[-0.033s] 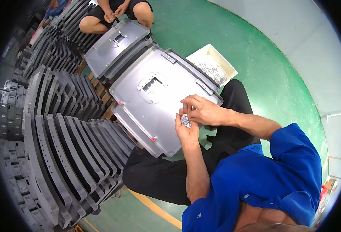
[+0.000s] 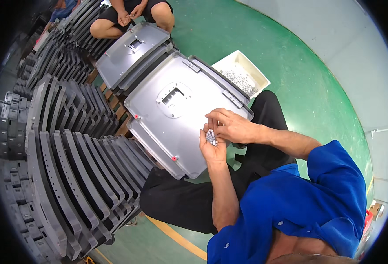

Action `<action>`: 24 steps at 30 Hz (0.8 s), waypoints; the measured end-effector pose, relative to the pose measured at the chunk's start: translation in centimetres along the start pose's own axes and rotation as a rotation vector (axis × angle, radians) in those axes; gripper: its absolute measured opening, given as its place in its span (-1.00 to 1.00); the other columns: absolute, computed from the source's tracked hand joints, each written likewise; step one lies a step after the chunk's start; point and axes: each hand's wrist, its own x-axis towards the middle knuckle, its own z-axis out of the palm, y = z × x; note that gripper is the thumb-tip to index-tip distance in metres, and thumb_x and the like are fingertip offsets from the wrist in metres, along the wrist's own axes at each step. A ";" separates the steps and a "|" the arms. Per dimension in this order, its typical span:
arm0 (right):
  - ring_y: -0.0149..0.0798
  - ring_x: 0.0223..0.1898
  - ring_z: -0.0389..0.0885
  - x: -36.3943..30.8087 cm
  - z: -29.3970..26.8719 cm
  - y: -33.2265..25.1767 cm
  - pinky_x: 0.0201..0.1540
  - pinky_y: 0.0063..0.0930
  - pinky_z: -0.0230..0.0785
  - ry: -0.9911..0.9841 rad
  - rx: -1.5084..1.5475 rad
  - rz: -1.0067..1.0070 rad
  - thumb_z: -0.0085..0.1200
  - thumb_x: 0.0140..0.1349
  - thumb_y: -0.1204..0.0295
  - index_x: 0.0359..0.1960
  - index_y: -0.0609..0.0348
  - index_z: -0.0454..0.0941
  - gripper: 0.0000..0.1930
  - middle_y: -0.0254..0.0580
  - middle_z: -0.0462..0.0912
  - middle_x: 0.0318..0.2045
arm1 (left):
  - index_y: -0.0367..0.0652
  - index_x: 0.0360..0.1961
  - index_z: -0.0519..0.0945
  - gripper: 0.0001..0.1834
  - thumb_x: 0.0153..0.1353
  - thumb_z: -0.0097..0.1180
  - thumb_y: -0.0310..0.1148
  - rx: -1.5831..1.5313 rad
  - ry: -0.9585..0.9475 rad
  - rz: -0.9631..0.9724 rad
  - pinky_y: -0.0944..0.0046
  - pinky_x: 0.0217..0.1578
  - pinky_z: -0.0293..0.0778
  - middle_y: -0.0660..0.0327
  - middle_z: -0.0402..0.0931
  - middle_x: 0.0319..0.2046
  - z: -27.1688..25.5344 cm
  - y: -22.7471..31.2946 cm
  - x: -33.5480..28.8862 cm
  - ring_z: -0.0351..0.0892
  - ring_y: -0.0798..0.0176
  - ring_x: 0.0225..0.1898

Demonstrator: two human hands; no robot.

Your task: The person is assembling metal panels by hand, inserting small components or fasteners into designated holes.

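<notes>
My left hand [image 2: 213, 152] is cupped palm up over the near right edge of a silver-grey metal panel [image 2: 158, 127]. In its palm lies a small heap of short grey metal pieces [image 2: 211, 137], too small to name exactly. My right hand [image 2: 235, 125] reaches over from the right, its thumb and fingertips brought together at the heap; what they pinch, if anything, is hidden. The panel has a round plate with a rectangular cutout [image 2: 173, 97] in its middle. Two red-tipped posts stand by its left edge, a nearer one [image 2: 175, 158] and a farther one [image 2: 136, 117].
A white bin [image 2: 257, 72] with many small metal pieces sits on the green floor beyond the panel's right side. Curved grey metal parts [image 2: 84, 163] stand in rows at left. At the far end, another person's hands [image 2: 130, 16] are above a second panel [image 2: 132, 53].
</notes>
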 end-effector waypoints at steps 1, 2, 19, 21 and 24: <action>0.05 0.18 0.34 0.1 0.1 -0.1 0.14 -0.18 0.34 -0.015 -0.036 -0.005 0.25 -0.05 0.51 -0.39 0.26 0.56 -0.82 0.04 0.36 0.14 | -0.29 0.01 0.32 -0.66 0.48 -0.32 -0.22 -0.021 -0.029 -0.004 -0.02 0.21 0.39 -0.08 0.35 0.18 -0.1 0.1 0.1 0.31 -0.07 0.27; 0.05 0.17 0.36 0.1 0.0 -0.1 0.13 -0.18 0.35 0.002 -0.001 0.022 0.24 -0.03 0.52 -0.36 0.26 0.56 -0.82 0.03 0.39 0.12 | -0.29 -0.03 0.33 -0.67 0.48 -0.32 -0.23 -0.042 -0.058 -0.007 -0.03 0.19 0.41 -0.07 0.36 0.17 -0.2 0.1 0.1 0.32 -0.06 0.26; -0.38 -0.32 0.57 -1.9 0.1 3.2 -0.28 -0.51 0.45 0.342 0.784 0.604 0.07 0.27 0.53 -0.16 0.27 0.58 -0.85 -0.23 0.58 -0.26 | -0.26 -0.35 0.48 -0.71 0.41 -0.09 -0.26 -0.071 0.114 0.058 0.01 0.03 0.57 0.03 0.57 -0.20 -0.4 0.2 0.4 0.58 0.02 -0.04; -0.36 -0.30 0.56 -2.1 0.3 4.1 -0.25 -0.49 0.44 0.389 0.704 0.596 0.08 0.26 0.52 -0.18 0.25 0.58 -0.86 -0.22 0.58 -0.25 | -0.26 -0.36 0.49 -0.71 0.41 -0.09 -0.26 -0.067 0.118 0.060 0.01 0.02 0.57 0.03 0.57 -0.20 -0.5 0.2 0.4 0.59 0.02 -0.04; -0.38 -0.29 0.54 -2.5 0.0 6.0 -0.23 -0.50 0.41 0.477 0.432 0.546 0.09 0.26 0.50 -0.19 0.24 0.56 -0.87 -0.25 0.57 -0.25 | -0.26 -0.34 0.47 -0.74 0.41 -0.09 -0.28 -0.070 0.122 0.065 0.01 0.02 0.57 0.04 0.57 -0.19 -0.5 0.3 0.4 0.59 0.02 -0.05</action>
